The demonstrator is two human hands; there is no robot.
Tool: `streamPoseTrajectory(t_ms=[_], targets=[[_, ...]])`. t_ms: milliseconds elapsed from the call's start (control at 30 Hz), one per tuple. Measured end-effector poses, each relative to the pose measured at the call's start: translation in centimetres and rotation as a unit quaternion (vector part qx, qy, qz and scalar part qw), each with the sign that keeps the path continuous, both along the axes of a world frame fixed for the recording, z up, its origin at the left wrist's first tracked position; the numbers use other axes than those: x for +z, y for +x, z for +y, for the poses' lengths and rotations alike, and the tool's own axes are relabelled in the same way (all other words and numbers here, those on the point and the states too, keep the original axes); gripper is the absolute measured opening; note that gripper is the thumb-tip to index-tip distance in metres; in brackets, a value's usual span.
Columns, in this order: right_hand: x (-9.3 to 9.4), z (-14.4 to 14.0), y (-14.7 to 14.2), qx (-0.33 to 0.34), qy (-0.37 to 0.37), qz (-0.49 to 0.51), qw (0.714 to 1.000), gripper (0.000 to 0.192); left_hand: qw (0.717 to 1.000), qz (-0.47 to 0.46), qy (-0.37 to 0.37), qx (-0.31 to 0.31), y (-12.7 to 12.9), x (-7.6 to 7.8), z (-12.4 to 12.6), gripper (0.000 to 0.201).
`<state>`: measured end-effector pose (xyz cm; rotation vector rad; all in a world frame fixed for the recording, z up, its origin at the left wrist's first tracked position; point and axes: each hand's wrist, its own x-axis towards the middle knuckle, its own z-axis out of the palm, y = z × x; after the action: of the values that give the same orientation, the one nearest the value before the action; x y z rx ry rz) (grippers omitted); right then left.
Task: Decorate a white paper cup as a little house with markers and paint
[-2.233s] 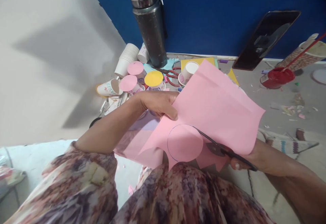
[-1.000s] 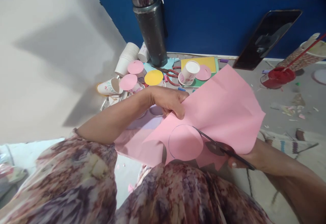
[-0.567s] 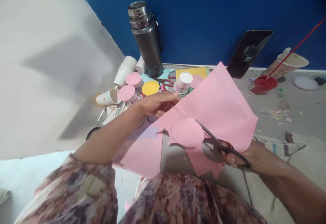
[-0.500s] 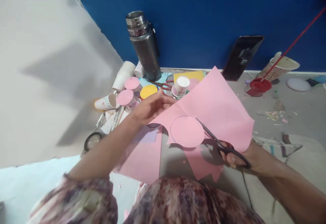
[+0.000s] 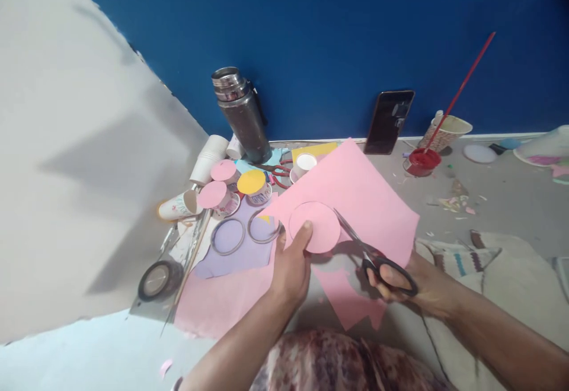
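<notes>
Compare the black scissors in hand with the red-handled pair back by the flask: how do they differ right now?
The black scissors are gripped in the right hand; the red-handled scissors lie untouched on the floor beside the flask. The black pair's blades meet the pink sheet next to the pink circle that the left hand pinches; the red pair sits among paper cups, cutting nothing. Both are ordinary two-loop scissors.

Pink sheet hides scissors' blade tips & most of white cup; right hand fingers partly behind handles; print on cups too small.
</notes>
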<state>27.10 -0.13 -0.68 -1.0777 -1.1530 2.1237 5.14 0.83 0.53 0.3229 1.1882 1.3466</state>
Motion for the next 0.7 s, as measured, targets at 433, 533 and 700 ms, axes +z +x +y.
streamPoseTrajectory(t_ms=[433,533,700], targets=[[3.0,0.2,4.1,0.162,0.060,-0.094,0.980,0.077,0.996,-0.089,0.006,0.032,-0.9,0.6,0.8,0.053],[2.8,1.1,2.7,0.166,0.044,-0.075,0.982,0.081,0.994,-0.100,0.009,0.035,-1.1,0.7,0.7,0.052],[2.6,1.8,2.0,0.188,0.061,-0.056,0.979,0.078,0.996,-0.077,0.014,0.036,-1.7,0.3,0.6,0.052]])
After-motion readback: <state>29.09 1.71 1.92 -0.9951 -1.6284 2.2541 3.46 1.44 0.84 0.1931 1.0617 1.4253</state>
